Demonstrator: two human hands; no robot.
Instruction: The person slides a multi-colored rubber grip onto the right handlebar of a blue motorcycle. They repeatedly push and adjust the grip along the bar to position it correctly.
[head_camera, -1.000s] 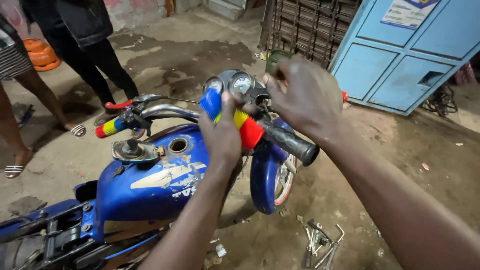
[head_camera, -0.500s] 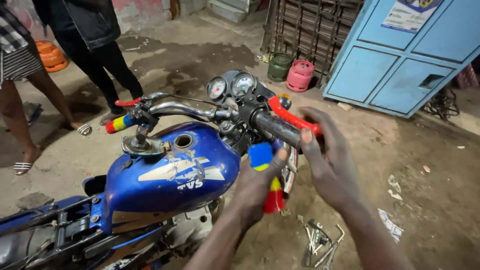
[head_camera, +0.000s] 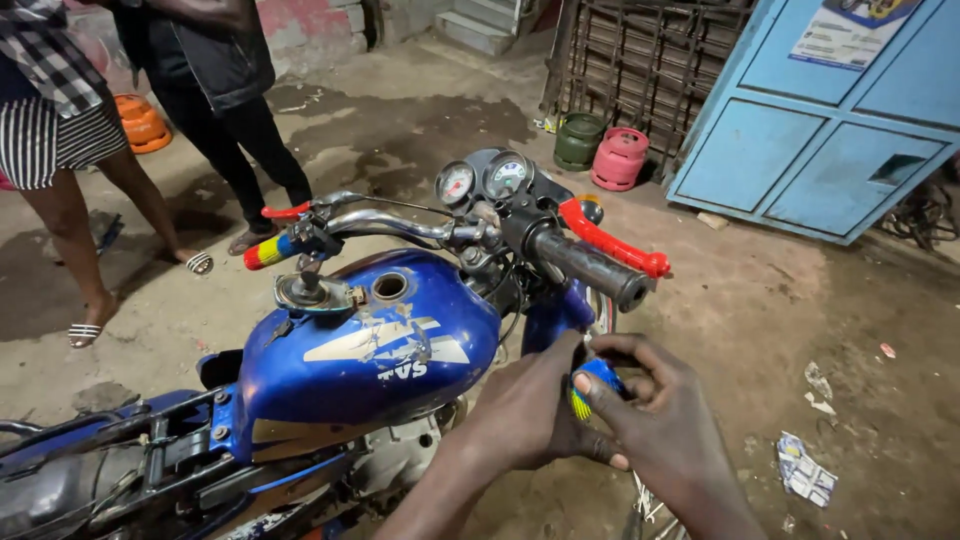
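- Two hands are seen low in the head view, meeting just below and in front of the bare right handlebar end.
- On the far left of the bar, a striped grip (head_camera: 268, 251) in red, yellow and blue is already seated beside a red lever (head_camera: 285, 211); it is well apart from both hands.
- The blue fuel tank (head_camera: 370, 350) lies left of the hands, its filler opening uncovered and its cap (head_camera: 308, 291) resting beside the hole.
- The left hand (head_camera: 530, 410) is closed around the lower part of a small multicoloured grip sleeve (head_camera: 592, 385); most of the sleeve is hidden by the fingers.
- The right hand (head_camera: 665, 425) is curled over the sleeve from the other side, thumb and forefinger pinching its blue upper end.
- The sleeve is thus held between both hands, near but not touching the black right handlebar tube (head_camera: 590, 270), which sits above it under a red lever (head_camera: 612, 240).
- For the handling in progress, it is judged that the sleeve's open mouth should be kept round and not crushed, and its bore lined up squarely with the tube end.
- A firm, even hold from both sides is advised, since soft rubber is likely to buckle if pinched at one edge only.
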